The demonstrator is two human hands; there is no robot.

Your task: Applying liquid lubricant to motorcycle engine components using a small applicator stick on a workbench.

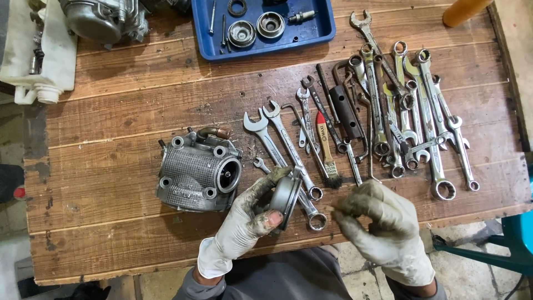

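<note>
The gloved left hand (250, 219) pinches a round metal cap (284, 195) by its rim, just above the bench edge. It looks like stiff, dense, greasy metal, so the rim is the surest hold. The right hand (383, 222) has its fingertips pressed together, possibly on something tiny. Beyond lie the finned cast cylinder head (197, 172), steel spanners (388, 111) and a blue tray (322, 30).

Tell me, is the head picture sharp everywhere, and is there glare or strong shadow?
In the head view, light is soft and even, shadows faint; the wrenches and metal engine part look sharp; the right hand is slightly motion-blurred; the left hand grips a round metal part.
</note>
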